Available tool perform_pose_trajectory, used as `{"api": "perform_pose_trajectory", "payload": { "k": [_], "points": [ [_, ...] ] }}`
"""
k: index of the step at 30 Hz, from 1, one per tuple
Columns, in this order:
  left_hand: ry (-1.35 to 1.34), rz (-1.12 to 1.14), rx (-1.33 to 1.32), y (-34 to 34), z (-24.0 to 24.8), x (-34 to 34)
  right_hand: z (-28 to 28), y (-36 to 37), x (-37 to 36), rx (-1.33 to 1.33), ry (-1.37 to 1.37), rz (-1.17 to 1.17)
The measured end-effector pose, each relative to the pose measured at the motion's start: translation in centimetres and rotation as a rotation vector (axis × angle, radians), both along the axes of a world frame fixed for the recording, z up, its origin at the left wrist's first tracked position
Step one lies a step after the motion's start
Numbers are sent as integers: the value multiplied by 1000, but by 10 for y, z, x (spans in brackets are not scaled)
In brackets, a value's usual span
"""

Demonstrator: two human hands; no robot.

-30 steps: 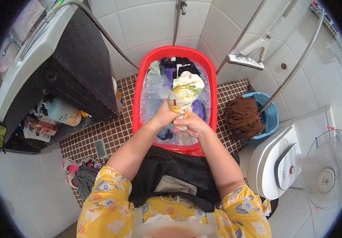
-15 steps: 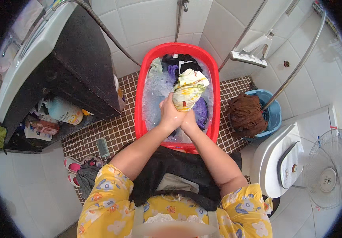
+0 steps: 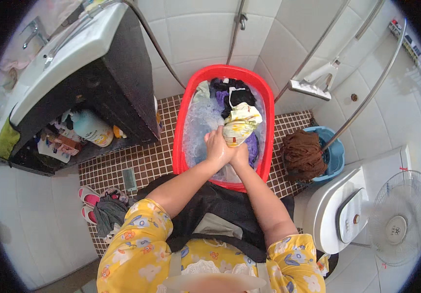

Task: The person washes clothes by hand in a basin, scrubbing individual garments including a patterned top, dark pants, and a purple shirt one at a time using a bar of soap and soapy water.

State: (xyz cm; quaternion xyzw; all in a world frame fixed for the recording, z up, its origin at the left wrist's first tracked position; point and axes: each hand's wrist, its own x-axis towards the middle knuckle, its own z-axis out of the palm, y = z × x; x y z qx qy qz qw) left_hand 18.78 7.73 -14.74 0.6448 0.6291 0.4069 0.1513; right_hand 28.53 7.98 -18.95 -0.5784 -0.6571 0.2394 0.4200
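Over the red tub [image 3: 269, 127], a pale patterned cloth [image 3: 242, 124], marked with yellow and green, is bunched between the person's two hands, its upper part bulging out toward 12 o'clock. The left hand [image 3: 218, 146] and the right hand [image 3: 239, 155] are pressed together and closed round the cloth's lower end; the right fingers are mostly hidden, so their exact grip cannot be told. With the cloth as centre of the dial, black garments [image 3: 242, 95] lie at 12 o'clock, a pale green cloth [image 3: 202, 91] at 10, sudsy water [image 3: 198, 122] at 9 and a purple cloth [image 3: 252, 146] at 5, all inside the tub.

Outside it, a blue basin [image 3: 337, 156] stands between 3 and 4 o'clock, with brown fabric [image 3: 303, 151] heaped over its near side. A white toilet [image 3: 318, 215] sits between 4 and 5, and a fan [image 3: 401, 215] at 4, farther out. A mop head [image 3: 313, 89] rests near the wall at 2. Toward 10 stands a black cabinet [image 3: 127, 83], a pump bottle [image 3: 90, 127] on its shelf at 9. At 8, a floor drain [image 3: 129, 179] lies nearer than the sandals [image 3: 89, 199] and a grey garment [image 3: 110, 212] beside them
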Motion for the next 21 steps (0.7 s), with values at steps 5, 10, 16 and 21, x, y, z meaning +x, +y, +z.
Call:
{"api": "perform_pose_trajectory", "payload": {
  "k": [5,10,16,21],
  "points": [
    [91,-112,-91,1,35,-22,21,2,2,-197,-153,219],
    [124,-378,-47,-7,62,-50,30,2,30,-162,-336,579],
    [162,-255,-234,-74,151,-153,93,-13,41,-527,-576,448],
    [189,308,-490,-161,169,-279,92,-23,74,-478,-561,434]
  ]
}}
